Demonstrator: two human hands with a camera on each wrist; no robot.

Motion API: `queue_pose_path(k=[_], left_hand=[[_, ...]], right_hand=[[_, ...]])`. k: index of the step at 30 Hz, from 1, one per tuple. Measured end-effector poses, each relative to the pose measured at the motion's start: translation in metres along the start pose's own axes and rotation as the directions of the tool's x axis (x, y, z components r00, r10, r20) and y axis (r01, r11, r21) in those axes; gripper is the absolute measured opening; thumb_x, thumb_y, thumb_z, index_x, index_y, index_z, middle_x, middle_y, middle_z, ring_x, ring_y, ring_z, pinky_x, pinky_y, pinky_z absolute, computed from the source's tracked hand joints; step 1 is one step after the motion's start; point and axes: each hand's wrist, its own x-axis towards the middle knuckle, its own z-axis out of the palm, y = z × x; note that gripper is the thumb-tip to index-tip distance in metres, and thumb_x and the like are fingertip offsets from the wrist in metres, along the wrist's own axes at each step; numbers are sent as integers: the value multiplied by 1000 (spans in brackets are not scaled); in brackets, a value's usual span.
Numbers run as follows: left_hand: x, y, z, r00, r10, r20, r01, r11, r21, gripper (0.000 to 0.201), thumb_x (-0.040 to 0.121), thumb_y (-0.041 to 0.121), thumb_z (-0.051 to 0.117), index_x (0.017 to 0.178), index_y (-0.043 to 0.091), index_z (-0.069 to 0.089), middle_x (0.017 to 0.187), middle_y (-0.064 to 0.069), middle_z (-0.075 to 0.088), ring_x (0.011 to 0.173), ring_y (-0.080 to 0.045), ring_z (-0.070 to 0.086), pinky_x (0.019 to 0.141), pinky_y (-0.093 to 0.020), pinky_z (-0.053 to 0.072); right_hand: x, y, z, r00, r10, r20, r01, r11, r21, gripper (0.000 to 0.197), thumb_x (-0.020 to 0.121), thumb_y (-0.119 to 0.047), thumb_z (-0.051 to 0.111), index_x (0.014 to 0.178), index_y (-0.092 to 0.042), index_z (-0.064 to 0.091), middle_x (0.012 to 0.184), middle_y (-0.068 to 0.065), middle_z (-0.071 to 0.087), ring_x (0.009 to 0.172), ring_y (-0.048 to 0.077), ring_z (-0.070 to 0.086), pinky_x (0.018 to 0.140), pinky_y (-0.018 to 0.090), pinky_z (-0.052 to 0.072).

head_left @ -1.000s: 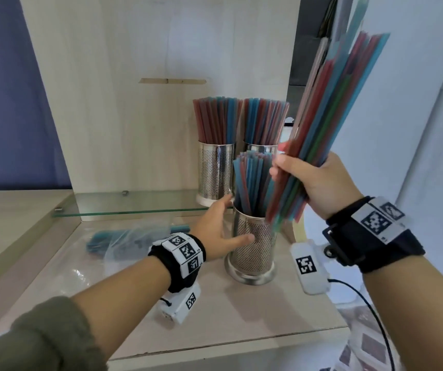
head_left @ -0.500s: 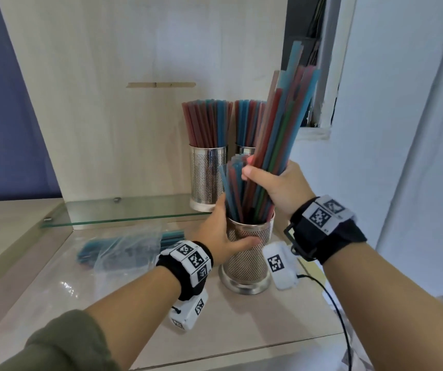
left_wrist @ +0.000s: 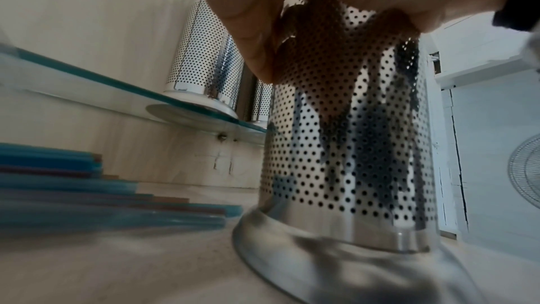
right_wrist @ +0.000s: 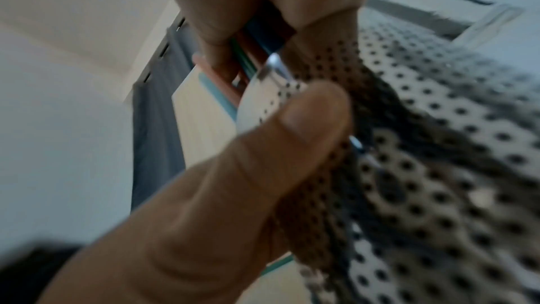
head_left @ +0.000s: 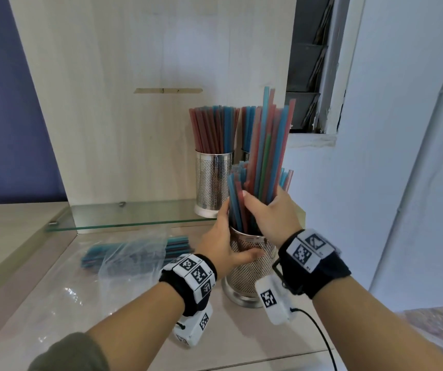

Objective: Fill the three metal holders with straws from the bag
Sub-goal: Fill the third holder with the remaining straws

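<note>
The left hand [head_left: 221, 249] wraps around the perforated metal holder [head_left: 250, 274] near the table's [head_left: 124, 330] front edge. The right hand [head_left: 272, 215] clamps a bundle of red and blue straws [head_left: 267, 153] standing in it. The clear plastic bag [head_left: 132, 259] lies left; two filled holders [head_left: 213, 180] stand on the glass shelf [head_left: 134, 214].

Straws [head_left: 266, 156] in the near holder: blue, red, one green. Near holder [head_left: 250, 274]: shiny silver metal, dotted all over with small dark round holes, plain smooth band at the base. Far holder [head_left: 213, 180] on the glass shelf: same silver, same dot pattern, red and blue straws. Glass shelf [head_left: 124, 222]: clear with green edge. Bag [head_left: 124, 261]: transparent, blue and dark red straws inside. Bench [head_left: 124, 341]: pale wood grain. Wristbands: black with white tags in black square patterns.
</note>
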Motion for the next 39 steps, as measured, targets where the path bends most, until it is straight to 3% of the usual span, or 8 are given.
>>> queue_pose_path(k=[9,12,16,20,24,29,32,39], left_hand=[[-5,-1,1,1000,-4,-2,4,1000,25,124,64,62,78,149,38,-8,151,7,39,132,-12,44,110,-35,39],[-6,-1,0,1000,6,-4,-6,999,44,124,65,62,77,150,37,-9,151,8,38,132,-11,44,110,-32,38],[-5,-1,1,1000,13,-8,-12,998,57,122,65,61,77,150,37,-8,151,8,38,132,-12,45,110,-33,39],[-7,0,1,1000,-7,-5,8,998,57,122,66,59,78,148,40,-10,149,7,40,130,-13,47,109,-36,40],[-7,2,0,1000,-13,-2,13,999,50,122,67,58,78,148,41,-10,149,8,40,132,-12,44,111,-36,38],[-8,6,-2,1000,0,9,0,998,59,121,69,51,80,149,37,-10,149,9,40,131,-10,43,110,-29,35],[-8,6,-2,1000,-3,11,2,998,56,120,69,51,79,148,41,-11,150,8,39,132,-11,44,111,-33,36],[-6,3,-3,999,-25,25,24,998,51,119,68,53,79,147,44,-9,148,9,41,131,-13,46,110,-41,39]], right_hand=[[-7,2,4,984,-171,-39,175,976,132,72,91,-20,64,147,-19,20,128,-12,48,110,-11,56,90,11,47],[-9,5,6,975,-206,-80,215,968,128,84,89,-22,67,150,-28,10,129,-3,52,110,0,61,94,25,51],[-12,-1,7,944,-284,-167,298,953,63,87,90,-19,66,144,-42,1,139,2,45,118,5,57,95,17,49],[-8,-5,6,916,-352,-192,359,933,0,84,91,-28,62,146,-48,1,158,1,21,143,12,32,114,39,37],[2,-12,-1,875,-449,-183,430,893,-132,79,96,-22,55,148,-34,-3,151,-21,12,144,-2,14,119,30,22],[15,-6,-14,886,-449,-116,364,829,-425,51,101,-32,32,150,-22,21,153,-1,34,144,15,29,121,50,6],[11,12,-17,919,-386,-78,288,794,-535,54,97,-41,24,145,-18,35,142,-1,48,139,16,38,119,54,-3],[8,9,-28,906,-414,-92,300,779,-551,69,93,-40,41,153,-15,17,160,10,19,150,27,10,120,51,6]])
